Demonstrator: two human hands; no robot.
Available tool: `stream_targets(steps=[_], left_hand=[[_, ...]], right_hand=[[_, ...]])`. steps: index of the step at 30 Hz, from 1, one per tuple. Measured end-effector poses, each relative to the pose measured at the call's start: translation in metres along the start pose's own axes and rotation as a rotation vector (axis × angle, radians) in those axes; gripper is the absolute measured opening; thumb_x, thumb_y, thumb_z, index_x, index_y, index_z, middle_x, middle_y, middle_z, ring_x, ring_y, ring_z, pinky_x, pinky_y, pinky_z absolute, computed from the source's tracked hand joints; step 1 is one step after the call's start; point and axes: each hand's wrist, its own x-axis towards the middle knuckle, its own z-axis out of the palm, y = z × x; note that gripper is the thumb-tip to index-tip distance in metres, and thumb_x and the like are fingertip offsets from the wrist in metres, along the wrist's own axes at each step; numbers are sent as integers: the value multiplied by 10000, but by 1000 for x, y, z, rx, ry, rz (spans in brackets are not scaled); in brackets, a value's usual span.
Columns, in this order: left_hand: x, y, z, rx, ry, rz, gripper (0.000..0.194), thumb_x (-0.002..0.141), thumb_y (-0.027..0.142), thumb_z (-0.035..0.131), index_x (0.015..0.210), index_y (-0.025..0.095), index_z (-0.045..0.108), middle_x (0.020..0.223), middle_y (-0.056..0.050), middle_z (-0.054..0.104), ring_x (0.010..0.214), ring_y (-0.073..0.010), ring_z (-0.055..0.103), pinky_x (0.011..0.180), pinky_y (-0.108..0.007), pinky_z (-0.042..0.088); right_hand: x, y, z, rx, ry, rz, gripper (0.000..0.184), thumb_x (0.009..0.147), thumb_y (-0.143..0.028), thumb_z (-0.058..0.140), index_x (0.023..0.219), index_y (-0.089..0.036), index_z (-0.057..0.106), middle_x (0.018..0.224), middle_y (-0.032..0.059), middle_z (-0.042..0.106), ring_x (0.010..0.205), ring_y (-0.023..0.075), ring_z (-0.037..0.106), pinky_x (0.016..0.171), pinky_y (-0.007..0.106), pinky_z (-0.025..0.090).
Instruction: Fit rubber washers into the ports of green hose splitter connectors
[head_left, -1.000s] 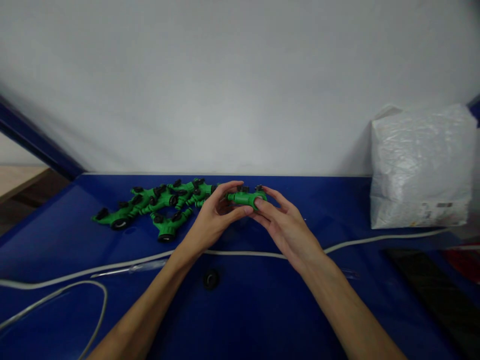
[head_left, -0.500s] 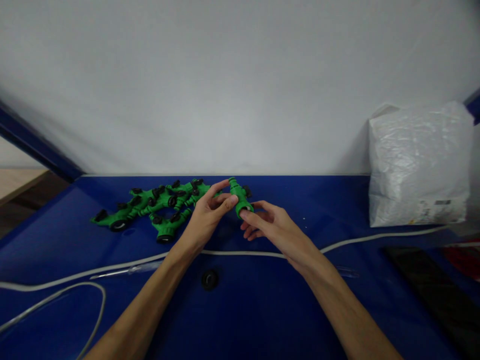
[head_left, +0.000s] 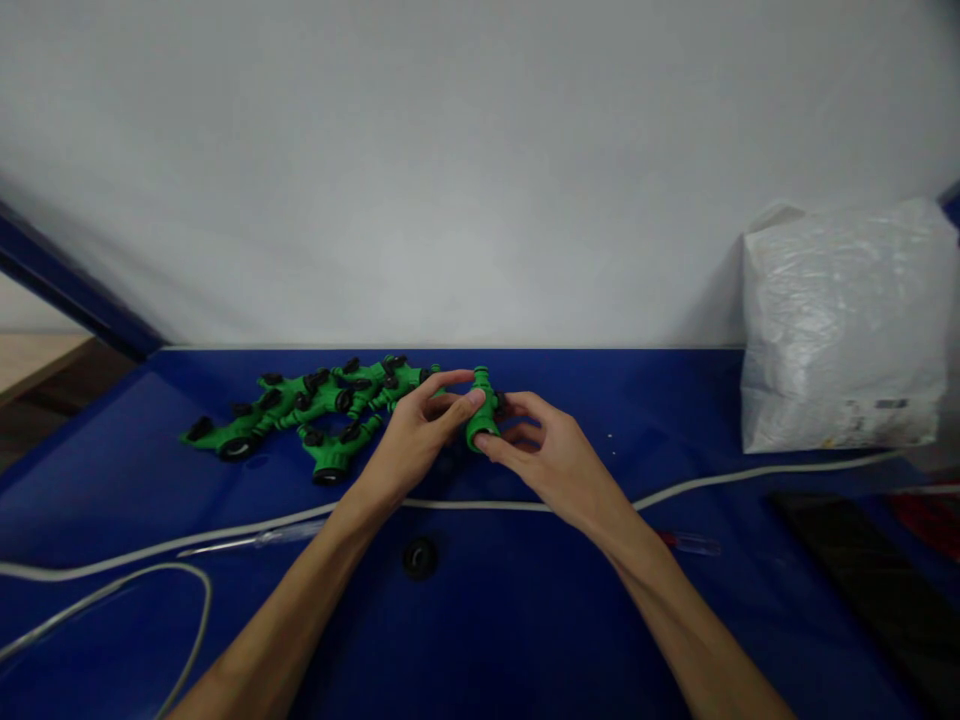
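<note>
Fingers (head_left: 466,405) of left hand (head_left: 411,432) and right hand (head_left: 559,455) pinch the green connector (head_left: 486,414); I should brace it (gently, squarely).

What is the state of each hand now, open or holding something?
Left hand: closed, holding the green connector.
Right hand: closed on the same connector, at its wide end.

Connectors (head_left: 324,402) left on table (head_left: 525,620); package (head_left: 844,330) right; ring (head_left: 410,560) before cable (head_left: 480,505).

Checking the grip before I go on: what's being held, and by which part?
A green connector: the left hand grips its body near the narrow end; the right hand holds the wide end.
</note>
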Motion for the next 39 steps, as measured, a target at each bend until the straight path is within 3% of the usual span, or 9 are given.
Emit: stream_targets(steps=[5, 10, 14, 18, 24, 29, 32, 36, 39], left_hand=[[-2, 5, 1, 7, 28, -11, 537, 779, 518, 771, 1164, 155, 678, 852, -48, 751, 800, -194, 670, 721, -282, 482], [-6, 7, 5, 16, -58, 45, 530, 857, 517, 691, 1254, 169, 656, 1028, -89, 767, 1000, -256, 699, 875, -336, 522], [-7, 2, 6, 6, -179, 36, 609, 880, 439, 688, 1421, 203, 539, 1207, -102, 732, 1124, -259, 679, 993, -363, 497], [-7, -4, 6, 63, -197, 91, 641, 881, 393, 685, 1465, 216, 489, 1268, -100, 707, 1155, -259, 670, 1034, -389, 487], [-13, -3, 14, 267, -68, 164, 557, 906, 295, 610, 1449, 223, 513, 1225, -84, 726, 1143, -256, 679, 1012, -376, 506], [-17, -2, 20, 306, -22, 176, 562, 914, 261, 555, 1471, 220, 495, 1247, -78, 714, 1136, -250, 677, 1024, -359, 487], [-15, -1, 17, 301, -1, 174, 569, 901, 256, 553, 1469, 244, 508, 1182, -61, 726, 1032, -236, 693, 935, -339, 514], [-8, 1, 5, 143, 108, 176, 482, 916, 297, 487, 1380, 236, 601, 1124, -50, 730, 1012, -231, 657, 891, -333, 502], [0, 3, -4, -144, 181, 136, 493, 919, 366, 431, 1341, 194, 617, 1009, -68, 735, 927, -222, 644, 798, -319, 504]], right_hand=[[-1, -3, 1, 199, -5, 30, 660, 753, -306, 811, 1321, -255, 480, 976, 4, 714, 760, 171, 729, 765, 333, 589], [2, -9, -4, 325, 42, 72, 648, 739, -335, 824, 1341, -207, 621, 948, 30, 763, 819, 203, 749, 825, 362, 607], [4, -9, -6, 337, 87, 75, 683, 716, -350, 833, 1350, -181, 643, 953, 35, 779, 747, 180, 734, 832, 381, 614], [4, -7, -6, 307, 122, 52, 647, 719, -327, 823, 1325, -164, 662, 900, 35, 775, 758, 184, 731, 789, 348, 613], [2, -4, -1, 245, 133, 16, 606, 756, -299, 779, 1333, -165, 649, 907, 38, 761, 785, 190, 725, 785, 336, 603], [2, -3, 4, 171, 164, 1, 592, 764, -306, 759, 1330, -169, 648, 969, 53, 753, 807, 192, 718, 786, 333, 596], [-1, -6, 7, 154, 152, -5, 592, 789, -333, 751, 1347, -174, 630, 972, 52, 743, 795, 188, 715, 760, 325, 592], [-4, -10, 5, 137, 128, -43, 553, 854, -405, 720, 1365, -235, 599, 998, 34, 726, 719, 163, 697, 704, 320, 574], [-7, -14, 1, -28, 60, -88, 291, 880, -405, 704, 1108, -226, 726, 898, 22, 710, 665, 146, 653, 651, 301, 529]])
